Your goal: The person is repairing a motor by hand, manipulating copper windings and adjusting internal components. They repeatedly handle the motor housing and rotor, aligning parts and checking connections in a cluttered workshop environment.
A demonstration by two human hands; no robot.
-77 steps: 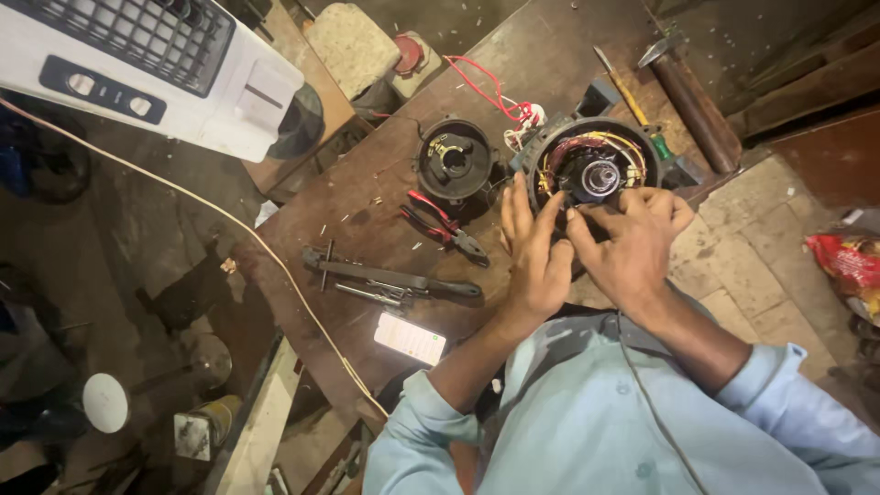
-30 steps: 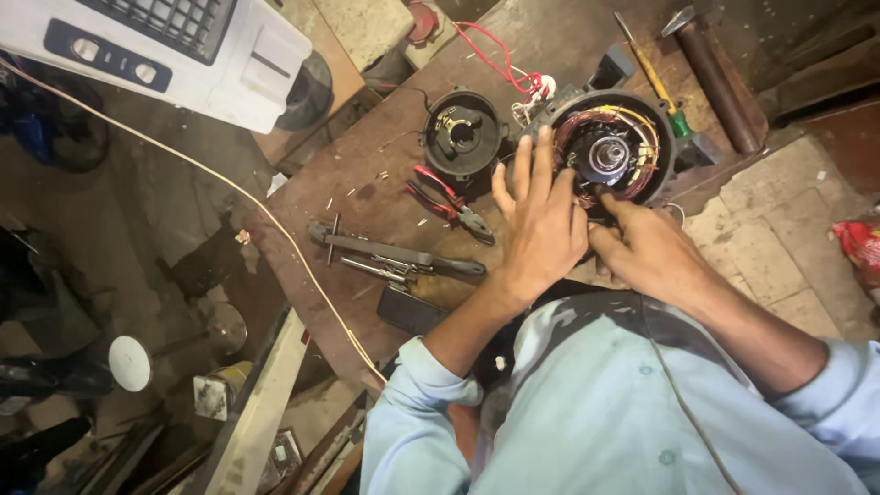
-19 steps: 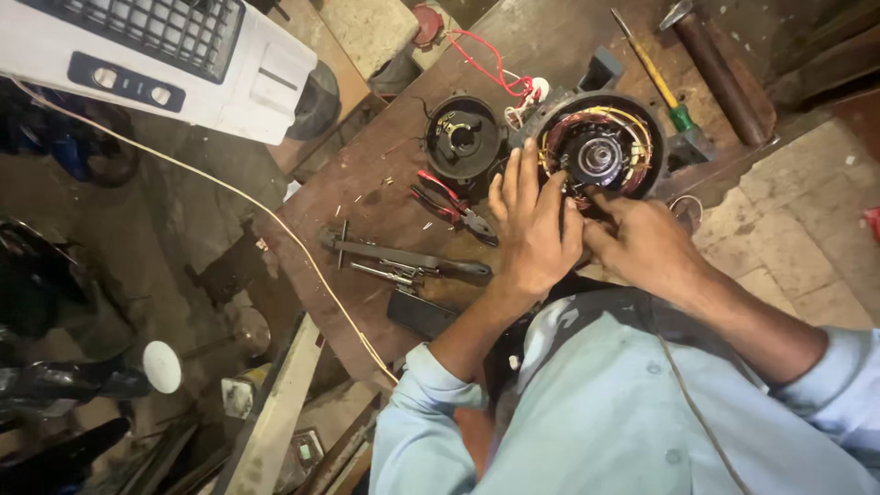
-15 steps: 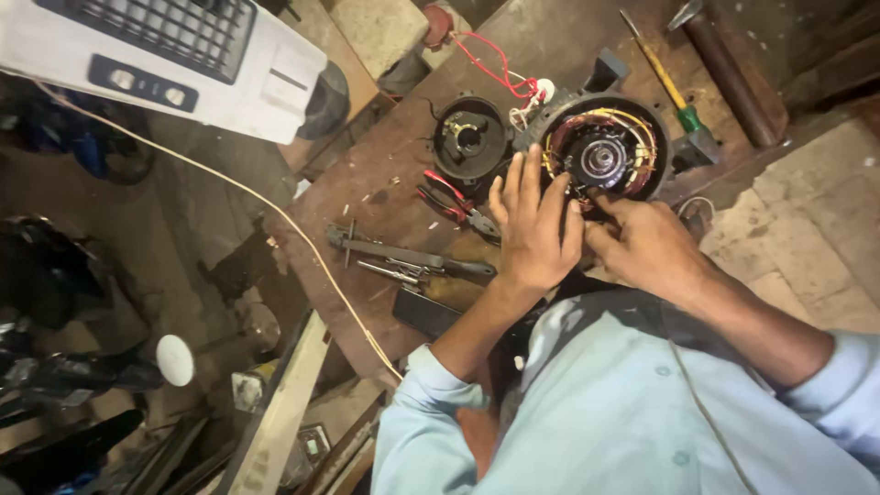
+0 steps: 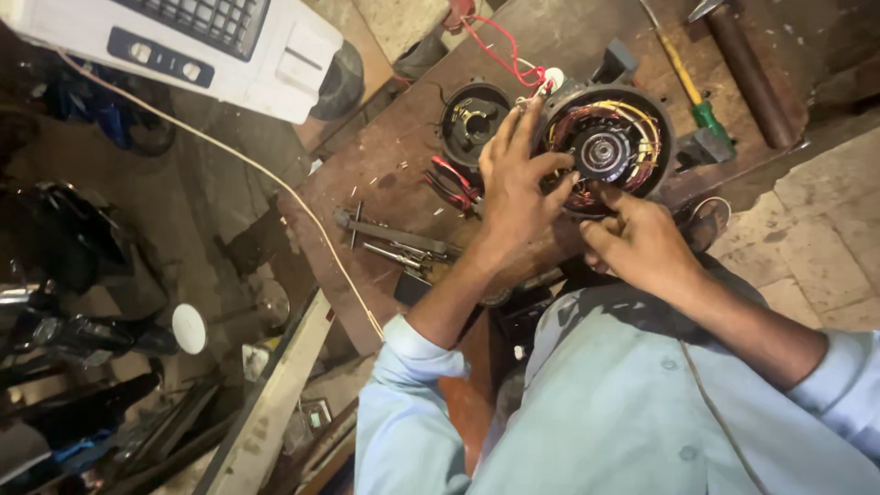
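**Both hands on the motor's copper coils**

Cluttered and dark, the wooden workbench (image 5: 568, 37) carries your motor (image 5: 607, 147) near its far right end. Your left hand (image 5: 513, 188) rests spread-fingered on the motor's left rim, gripping nothing. Your right hand (image 5: 642, 243) pinches at the copper coils on the near edge. Red-handled pliers (image 5: 451, 181) lie just left, below a round black cover (image 5: 475, 119).

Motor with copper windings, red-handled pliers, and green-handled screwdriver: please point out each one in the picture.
motor (image 5: 632, 119), head view, on the copper windings right of the hub.
red-handled pliers (image 5: 449, 181), head view, on a red handle.
green-handled screwdriver (image 5: 708, 119), head view, on the green handle.
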